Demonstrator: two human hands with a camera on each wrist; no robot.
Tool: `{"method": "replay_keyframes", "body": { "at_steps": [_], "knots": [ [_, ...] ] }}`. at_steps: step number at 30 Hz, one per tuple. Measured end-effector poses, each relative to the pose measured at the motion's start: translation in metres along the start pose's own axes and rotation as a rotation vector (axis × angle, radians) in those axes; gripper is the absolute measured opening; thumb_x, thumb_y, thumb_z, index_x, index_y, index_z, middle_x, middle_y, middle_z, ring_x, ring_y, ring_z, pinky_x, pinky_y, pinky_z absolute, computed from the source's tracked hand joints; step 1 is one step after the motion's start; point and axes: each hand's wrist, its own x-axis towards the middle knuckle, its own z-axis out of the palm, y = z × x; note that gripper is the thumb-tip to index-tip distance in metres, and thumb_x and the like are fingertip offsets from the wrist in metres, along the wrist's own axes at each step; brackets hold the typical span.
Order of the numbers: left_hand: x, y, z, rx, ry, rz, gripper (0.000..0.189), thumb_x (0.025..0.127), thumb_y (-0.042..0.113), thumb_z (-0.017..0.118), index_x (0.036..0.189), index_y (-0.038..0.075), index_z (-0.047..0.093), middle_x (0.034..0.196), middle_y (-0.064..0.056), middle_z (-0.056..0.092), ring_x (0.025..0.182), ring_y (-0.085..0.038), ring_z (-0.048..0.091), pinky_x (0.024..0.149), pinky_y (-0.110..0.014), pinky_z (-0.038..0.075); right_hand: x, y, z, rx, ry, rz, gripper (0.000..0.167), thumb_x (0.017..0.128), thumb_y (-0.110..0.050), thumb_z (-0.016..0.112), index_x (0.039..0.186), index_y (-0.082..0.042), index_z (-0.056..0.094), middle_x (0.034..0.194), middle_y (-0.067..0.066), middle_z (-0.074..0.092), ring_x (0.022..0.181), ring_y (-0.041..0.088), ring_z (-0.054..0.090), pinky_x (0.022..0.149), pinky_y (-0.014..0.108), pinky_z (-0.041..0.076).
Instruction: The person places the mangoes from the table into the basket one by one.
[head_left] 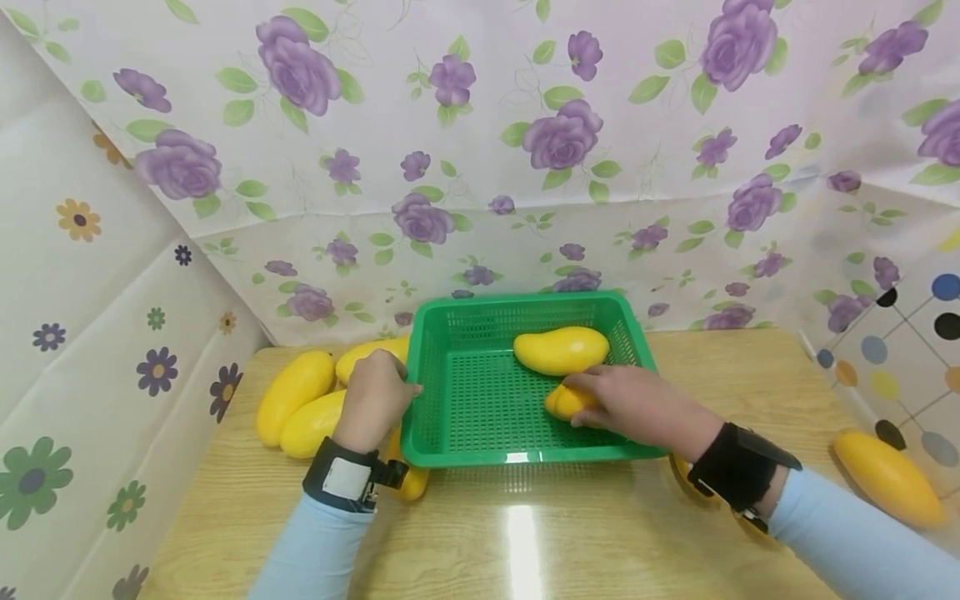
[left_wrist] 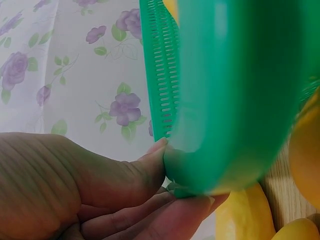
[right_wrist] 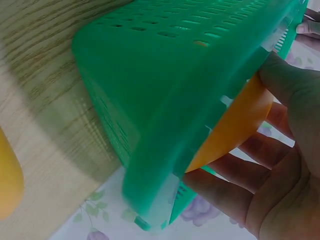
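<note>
A green plastic basket with slotted sides stands on the table. My left hand pinches its left rim between thumb and fingers; the left wrist view shows the thumb against the green edge. Inside the basket, my right hand grips an orange-yellow mango near the right side. Fingers and thumb curl round that mango in the right wrist view, where the basket wall covers part of it. Behind it, a yellow mango lies on the basket floor.
Several yellow mangoes lie left of the basket, partly behind my left hand. One orange-yellow mango rests at the table's right, and others are partly hidden under my right wrist. A flowered sheet hangs behind the wooden table.
</note>
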Motion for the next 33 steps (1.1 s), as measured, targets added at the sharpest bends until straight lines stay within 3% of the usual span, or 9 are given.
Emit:
{"method": "replay_keyframes", "body": {
  "at_steps": [9,16,24,33],
  "knots": [
    [-0.001,0.002,-0.001,-0.005,-0.007,-0.009,0.031,0.076,0.015,0.077,0.098,-0.005,0.069,0.094,-0.016,0.069,0.074,-0.021,0.063,0.058,-0.029,0.052,0.000,-0.004,0.004,0.011,-0.027,0.008,0.053,0.078,-0.053,0.066,0.120,-0.021,0.062,0.111,-0.004,0.067,0.095,0.012,0.063,0.082,0.032,0.053],
    [-0.001,0.001,-0.001,0.001,-0.001,-0.002,0.031,0.076,0.016,0.077,0.098,-0.005,0.069,0.095,-0.017,0.070,0.075,-0.021,0.063,0.059,-0.030,0.053,-0.001,-0.007,0.012,-0.042,-0.001,0.000,0.050,0.070,-0.051,0.075,0.110,-0.022,0.067,0.098,-0.006,0.067,0.085,0.011,0.062,0.074,0.031,0.053],
    [0.000,0.000,0.000,0.001,-0.005,0.001,0.031,0.076,0.016,0.077,0.098,-0.005,0.069,0.095,-0.016,0.069,0.075,-0.021,0.063,0.059,-0.030,0.053,0.000,-0.012,0.017,-0.074,0.033,0.043,0.044,0.072,-0.057,0.071,0.100,-0.022,0.067,0.082,-0.008,0.061,0.068,0.007,0.055,0.057,0.026,0.046],
    [0.000,-0.001,0.000,-0.002,0.005,0.014,0.031,0.075,0.017,0.078,0.096,-0.005,0.070,0.096,-0.017,0.070,0.078,-0.022,0.065,0.062,-0.032,0.054,0.002,-0.015,0.018,-0.029,0.000,0.079,0.046,0.069,-0.052,0.076,0.104,-0.023,0.069,0.090,-0.007,0.062,0.073,0.007,0.054,0.062,0.026,0.048]
  ]
}}
